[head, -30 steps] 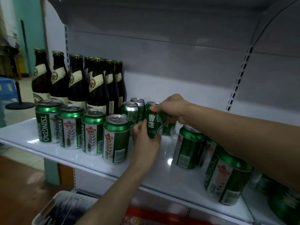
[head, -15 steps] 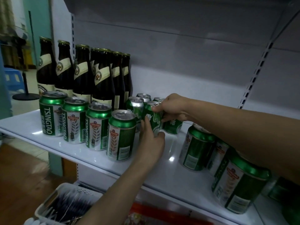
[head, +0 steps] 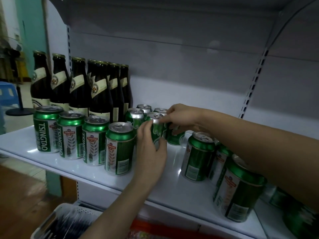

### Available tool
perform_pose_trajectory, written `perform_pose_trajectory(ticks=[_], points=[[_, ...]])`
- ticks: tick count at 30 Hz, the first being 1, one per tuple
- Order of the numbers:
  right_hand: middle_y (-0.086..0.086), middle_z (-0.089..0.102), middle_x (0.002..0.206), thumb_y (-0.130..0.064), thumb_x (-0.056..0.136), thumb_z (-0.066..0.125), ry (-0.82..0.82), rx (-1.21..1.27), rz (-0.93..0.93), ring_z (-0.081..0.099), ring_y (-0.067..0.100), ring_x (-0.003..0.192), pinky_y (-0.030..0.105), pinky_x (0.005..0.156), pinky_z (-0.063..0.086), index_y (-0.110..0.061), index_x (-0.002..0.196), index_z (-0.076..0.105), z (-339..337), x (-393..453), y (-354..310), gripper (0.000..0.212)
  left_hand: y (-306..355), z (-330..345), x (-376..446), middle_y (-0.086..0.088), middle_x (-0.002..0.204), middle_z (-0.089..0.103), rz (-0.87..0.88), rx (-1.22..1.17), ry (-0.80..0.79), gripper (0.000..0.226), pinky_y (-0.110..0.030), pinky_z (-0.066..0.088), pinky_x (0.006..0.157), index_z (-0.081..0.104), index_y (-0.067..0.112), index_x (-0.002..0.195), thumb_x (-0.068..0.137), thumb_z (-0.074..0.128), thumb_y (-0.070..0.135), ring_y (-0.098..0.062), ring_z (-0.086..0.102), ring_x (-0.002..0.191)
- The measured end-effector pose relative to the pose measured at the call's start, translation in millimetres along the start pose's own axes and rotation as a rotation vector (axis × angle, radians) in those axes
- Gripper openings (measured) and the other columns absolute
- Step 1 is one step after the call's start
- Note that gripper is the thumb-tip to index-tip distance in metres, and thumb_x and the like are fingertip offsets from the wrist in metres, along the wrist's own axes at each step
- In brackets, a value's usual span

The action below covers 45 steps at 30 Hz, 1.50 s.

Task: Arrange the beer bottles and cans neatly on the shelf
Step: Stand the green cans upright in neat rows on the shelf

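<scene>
— Holding the small green can upright between both hands, behind the front row of cans, mid-shelf.

— Which hand is nearer?

— My left hand wraps its front; my right hand pinches it from behind. I'd judge it slots beside the back cans.

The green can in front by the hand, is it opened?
Not opened: the front can stands upright, pull tab lying flat on its sealed silver lid.
</scene>
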State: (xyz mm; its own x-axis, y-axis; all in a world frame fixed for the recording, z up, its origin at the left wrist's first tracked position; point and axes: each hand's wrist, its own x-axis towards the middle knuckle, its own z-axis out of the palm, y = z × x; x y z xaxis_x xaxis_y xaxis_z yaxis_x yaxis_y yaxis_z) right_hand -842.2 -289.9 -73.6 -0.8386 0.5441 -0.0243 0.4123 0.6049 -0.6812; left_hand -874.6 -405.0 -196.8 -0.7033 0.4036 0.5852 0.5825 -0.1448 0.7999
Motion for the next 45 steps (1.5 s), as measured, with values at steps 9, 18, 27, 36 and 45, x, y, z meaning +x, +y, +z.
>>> perform_pose_trajectory(ticks=[9, 18, 27, 36, 45], points=[[0.007, 0.072, 0.089, -0.025, 0.101, 0.054, 0.300, -0.293, -0.218, 0.069, 0.021, 0.071, 0.031, 0.055, 0.058, -0.011, 0.103, 0.063, -69, -67, 8, 0.017, 57, 7, 17, 0.014, 0.119, 0.054, 0.259, 0.122, -0.098, 0.030, -0.013, 0.034, 0.092, 0.058, 0.020, 0.127, 0.098, 0.054, 0.018, -0.006, 0.045, 0.119], [-0.005, 0.072, 0.076, -0.031, 0.099, 0.055, 0.486, -0.440, -0.269, 0.069, 0.015, 0.064, 0.026, 0.053, 0.051, -0.019, 0.093, 0.067, -99, -148, 34, 0.018, 117, 18, 14, 0.012, 0.110, 0.064, 0.413, 0.102, -0.200, 0.022, -0.028, 0.044, 0.088, 0.065, 0.021, 0.117, 0.098, 0.053, 0.024, -0.012, 0.055, 0.109], [-0.009, 0.068, 0.086, -0.024, 0.096, 0.058, 0.681, -0.267, -0.191, 0.064, 0.011, 0.078, 0.028, 0.067, 0.051, -0.018, 0.094, 0.069, -107, -240, 77, 0.013, 169, 53, -62, 0.008, 0.108, 0.069, 0.321, -0.357, -0.575, 0.018, -0.019, 0.051, 0.089, 0.065, 0.024, 0.109, 0.098, 0.057, 0.013, -0.005, 0.063, 0.105], [0.005, 0.054, 0.123, -0.025, 0.095, 0.062, 0.974, -0.109, -0.074, 0.053, 0.018, 0.112, 0.033, 0.094, 0.045, -0.017, 0.127, 0.054, -53, -286, 146, 0.034, 144, 107, -124, 0.014, 0.124, 0.055, 0.071, -0.439, -0.641, 0.039, -0.010, 0.044, 0.087, 0.052, 0.027, 0.131, 0.096, 0.062, 0.015, -0.003, 0.054, 0.115], [0.005, 0.046, 0.143, -0.031, 0.099, 0.057, 1.028, 0.081, -0.012, 0.046, 0.019, 0.128, 0.039, 0.102, 0.044, -0.024, 0.152, 0.030, 7, -284, 182, 0.060, 121, 127, -141, 0.021, 0.109, 0.052, -0.164, -0.394, -0.727, 0.046, -0.004, 0.044, 0.067, 0.043, 0.029, 0.143, 0.099, 0.057, 0.026, 0.016, 0.055, 0.092]])
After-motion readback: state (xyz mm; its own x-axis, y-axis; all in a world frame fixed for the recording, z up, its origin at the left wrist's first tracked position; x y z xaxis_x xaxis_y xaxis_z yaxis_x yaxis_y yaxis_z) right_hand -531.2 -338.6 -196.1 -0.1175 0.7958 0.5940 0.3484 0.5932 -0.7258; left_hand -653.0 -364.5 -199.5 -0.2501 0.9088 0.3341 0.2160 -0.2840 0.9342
